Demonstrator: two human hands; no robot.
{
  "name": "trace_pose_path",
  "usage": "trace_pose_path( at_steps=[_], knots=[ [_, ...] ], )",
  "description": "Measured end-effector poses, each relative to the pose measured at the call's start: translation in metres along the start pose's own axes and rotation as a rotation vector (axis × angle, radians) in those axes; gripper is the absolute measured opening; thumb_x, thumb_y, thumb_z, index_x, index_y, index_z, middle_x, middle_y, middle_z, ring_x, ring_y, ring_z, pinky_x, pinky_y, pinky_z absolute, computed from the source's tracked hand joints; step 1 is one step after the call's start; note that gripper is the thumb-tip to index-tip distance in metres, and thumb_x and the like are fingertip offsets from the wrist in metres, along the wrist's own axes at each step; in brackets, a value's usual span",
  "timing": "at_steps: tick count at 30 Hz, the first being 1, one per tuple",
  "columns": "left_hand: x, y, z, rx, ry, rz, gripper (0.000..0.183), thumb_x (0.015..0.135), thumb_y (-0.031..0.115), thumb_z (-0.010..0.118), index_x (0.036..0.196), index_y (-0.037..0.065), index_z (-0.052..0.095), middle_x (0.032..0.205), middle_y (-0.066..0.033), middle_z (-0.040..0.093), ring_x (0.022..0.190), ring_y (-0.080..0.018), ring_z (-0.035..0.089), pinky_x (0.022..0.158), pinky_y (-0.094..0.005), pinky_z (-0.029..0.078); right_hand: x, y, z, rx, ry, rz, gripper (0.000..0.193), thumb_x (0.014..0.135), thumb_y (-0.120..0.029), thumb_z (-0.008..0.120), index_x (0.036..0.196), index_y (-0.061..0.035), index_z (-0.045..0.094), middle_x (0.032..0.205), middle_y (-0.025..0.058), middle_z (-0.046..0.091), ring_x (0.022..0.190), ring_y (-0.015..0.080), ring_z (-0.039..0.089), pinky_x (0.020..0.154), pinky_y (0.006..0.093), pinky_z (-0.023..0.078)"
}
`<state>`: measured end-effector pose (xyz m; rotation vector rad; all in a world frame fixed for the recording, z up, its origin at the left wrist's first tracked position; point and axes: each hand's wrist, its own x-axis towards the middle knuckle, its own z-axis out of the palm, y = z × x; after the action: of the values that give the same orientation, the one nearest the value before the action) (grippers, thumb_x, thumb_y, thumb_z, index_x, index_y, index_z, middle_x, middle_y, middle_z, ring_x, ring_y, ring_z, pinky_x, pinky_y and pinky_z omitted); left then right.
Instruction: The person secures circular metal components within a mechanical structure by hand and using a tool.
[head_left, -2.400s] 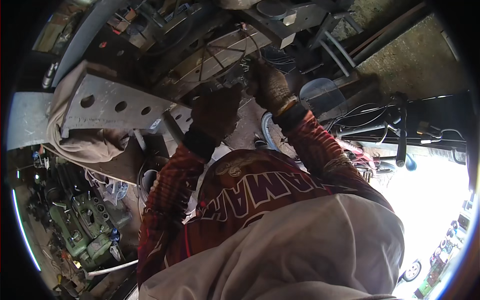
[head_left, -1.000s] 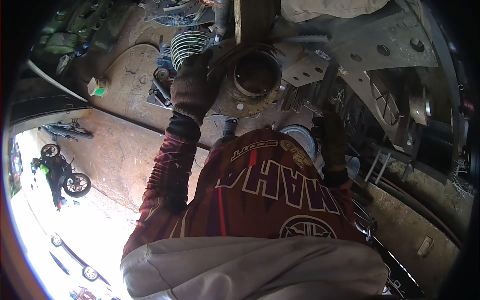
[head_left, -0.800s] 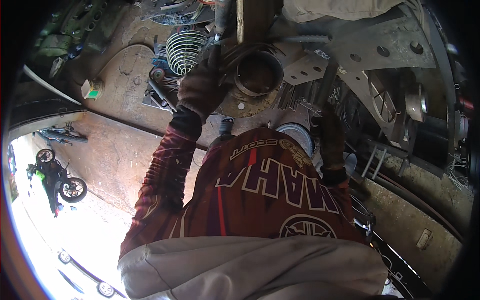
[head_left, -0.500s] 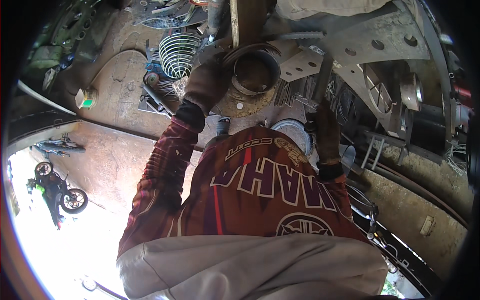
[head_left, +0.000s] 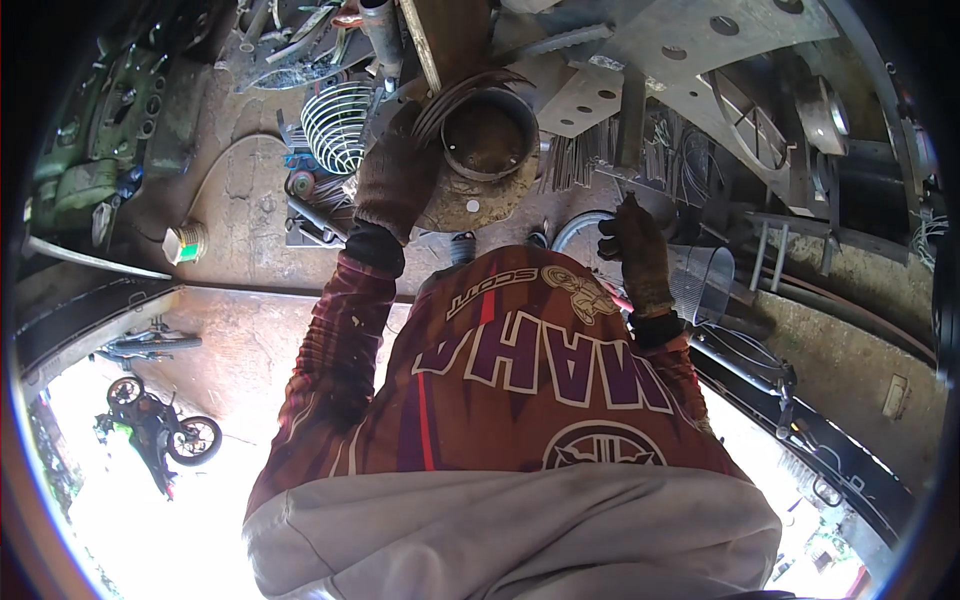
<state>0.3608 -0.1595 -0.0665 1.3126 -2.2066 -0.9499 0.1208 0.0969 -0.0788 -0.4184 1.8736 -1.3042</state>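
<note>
My left hand, in a dark, dirty glove, is closed at the left edge of a bundle of thin curved metal strips. Its fingertips are mostly hidden. Those strips curl around the rim of a round metal pot-like cylinder, which sits on a stained round base. Over on the right, my gloved right hand hangs with its fingers curled in. Whatever they may hold is too dark to make out. A dark upright metal bar stands just beyond this hand, with a small gap between them.
A white wire coil cage lies left of my left hand. Metal rods and a plate with holes are at the far right. A mesh cylinder stands beside my right forearm. A spool and a motorcycle are at left.
The view has shifted, so the cylinder and metal pieces appear higher and further left. My right hand has come away from the dark bar; my left hand stays at the strips.
</note>
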Motion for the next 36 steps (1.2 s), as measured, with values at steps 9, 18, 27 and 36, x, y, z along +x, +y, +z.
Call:
trace_pose_path(
  at_steps=[9,18,27,36],
  knots=[
    [0.002,-0.017,0.005,-0.076,0.013,0.068,0.047,0.096,0.031,0.064,0.134,0.005,0.057,0.129,-0.0171,0.064,0.116,-0.0331,0.064,0.098,-0.0389,0.051,-0.005,0.004,0.006,0.019,0.077,0.050,0.040,0.105,-0.042,0.053,0.105,-0.0029,0.061,0.083,0.0066,0.069,0.061,0.0105,0.061,0.054,0.0257,0.048],
    [-0.002,-0.017,0.005,0.108,0.135,0.123,0.058,0.093,0.033,0.065,0.140,0.003,0.050,0.128,-0.0207,0.063,0.118,-0.0365,0.062,0.097,-0.0427,0.050,0.003,0.022,-0.001,0.009,-0.021,0.047,0.046,0.101,-0.045,0.059,0.118,-0.0027,0.062,0.091,0.0103,0.071,0.068,0.0141,0.067,0.060,0.0291,0.055],
    [-0.024,0.017,-0.033,0.313,0.039,0.004,0.072,0.087,0.041,0.074,0.142,0.001,0.049,0.138,-0.0197,0.058,0.128,-0.0334,0.055,0.105,-0.0409,0.046,0.001,0.029,-0.007,0.122,0.012,0.086,0.043,0.101,-0.044,0.059,0.113,-0.0035,0.063,0.090,0.0089,0.070,0.065,0.0132,0.065,0.059,0.0285,0.054],
    [-0.013,0.139,-0.008,0.040,0.291,0.697,0.051,0.080,0.012,0.080,0.127,0.003,0.062,0.122,-0.0181,0.066,0.110,-0.0341,0.064,0.098,-0.0418,0.051,0.002,0.060,-0.017,0.309,0.017,0.166,0.029,0.104,-0.031,0.056,0.119,-0.0070,0.063,0.091,0.0015,0.065,0.070,0.0104,0.057,0.060,0.0249,0.047]
  ],
)
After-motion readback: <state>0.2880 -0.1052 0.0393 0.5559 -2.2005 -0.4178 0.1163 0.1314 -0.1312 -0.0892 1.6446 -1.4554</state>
